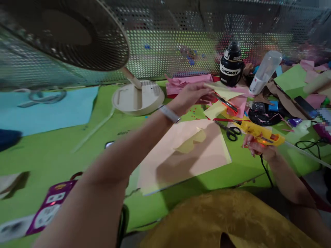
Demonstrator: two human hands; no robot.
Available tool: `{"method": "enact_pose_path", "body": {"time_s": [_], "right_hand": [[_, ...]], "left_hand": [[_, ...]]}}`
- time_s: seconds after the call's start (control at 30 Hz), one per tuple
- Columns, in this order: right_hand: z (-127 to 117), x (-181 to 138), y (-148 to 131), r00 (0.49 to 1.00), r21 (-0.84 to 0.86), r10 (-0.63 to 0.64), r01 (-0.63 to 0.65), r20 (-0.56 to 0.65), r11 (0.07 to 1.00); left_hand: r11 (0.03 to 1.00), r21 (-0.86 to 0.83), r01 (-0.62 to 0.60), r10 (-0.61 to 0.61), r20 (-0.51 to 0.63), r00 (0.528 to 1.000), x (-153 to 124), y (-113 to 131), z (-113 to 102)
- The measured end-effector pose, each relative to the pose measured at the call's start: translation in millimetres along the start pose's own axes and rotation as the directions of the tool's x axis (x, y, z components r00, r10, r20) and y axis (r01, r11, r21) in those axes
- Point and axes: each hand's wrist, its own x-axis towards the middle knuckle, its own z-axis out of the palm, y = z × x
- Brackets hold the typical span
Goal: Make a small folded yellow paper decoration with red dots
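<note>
My left hand (192,95) reaches forward over the green table (64,151), fingers pinched on a folded piece of yellow paper (224,92). A second yellow piece (215,110) lies just below it. My right hand (254,147) grips a yellow glue gun (261,133) near the table's right front edge, its cord (265,170) trailing down. Between the hands lies a pale peach sheet (181,155) with a small yellow cutout (190,143) on it. Black-handled scissors (230,130) lie beside the glue gun.
A desk fan (77,38) on a round base (138,98) stands at the back left. A black bottle (231,65) and a clear white bottle (265,70) stand at the back among pink and green paper scraps. A blue sheet (46,106) lies far left. A purple power strip (49,206) sits at the front left.
</note>
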Motion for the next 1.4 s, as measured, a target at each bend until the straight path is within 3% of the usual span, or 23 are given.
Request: {"method": "enact_pose_path", "body": {"time_s": [0.13, 0.3, 0.43, 0.57, 0.7, 0.9, 1.0, 1.13, 1.27, 1.4], "right_hand": [[12, 2, -7, 0.993, 0.01, 0.012, -0.011, -0.116, 1.0], [23, 16, -13, 0.989, -0.062, 0.04, -0.049, -0.142, 0.997], [35, 32, -16, 0.985, -0.05, 0.117, -0.124, -0.127, 0.991], [56, 40, -12, 0.984, -0.115, 0.168, -0.174, -0.059, 0.978], [71, 43, -1, 0.964, -0.138, 0.261, -0.252, 0.044, 0.958], [79, 46, 3, 0.944, -0.045, 0.293, -0.29, 0.152, 0.956], [81, 44, 2, 0.931, -0.063, 0.307, -0.301, 0.198, 0.952], [81, 37, 5, 0.92, -0.179, 0.344, -0.312, 0.19, 0.933], [81, 29, 8, 0.983, -0.371, 0.153, -0.107, 0.098, 0.923], [81, 26, 8, 0.987, -0.571, -0.025, 0.112, 0.158, 0.813]], "left_hand": [[0.975, 0.222, 0.017, 0.006, -0.101, 0.995, -84, -23, -39], [0.855, 0.519, 0.004, 0.1, -0.173, 0.98, -157, -59, -52], [0.713, 0.7, -0.024, 0.175, -0.145, 0.974, -178, -79, -49], [0.635, 0.772, -0.024, 0.169, -0.108, 0.98, -175, -100, -46], [0.694, 0.716, -0.074, 0.145, -0.039, 0.989, -167, -113, -41], [0.818, 0.55, -0.165, 0.227, -0.045, 0.973, -166, -102, -38], [0.905, 0.378, -0.195, 0.231, -0.052, 0.972, -168, -98, -36], [0.996, 0.047, -0.078, 0.076, 0.03, 0.997, -171, -94, -31], [0.985, -0.172, -0.018, 0.033, 0.089, 0.995, -175, -88, -28], [0.989, -0.123, -0.085, 0.092, 0.054, 0.994, -177, -86, -28]]}}
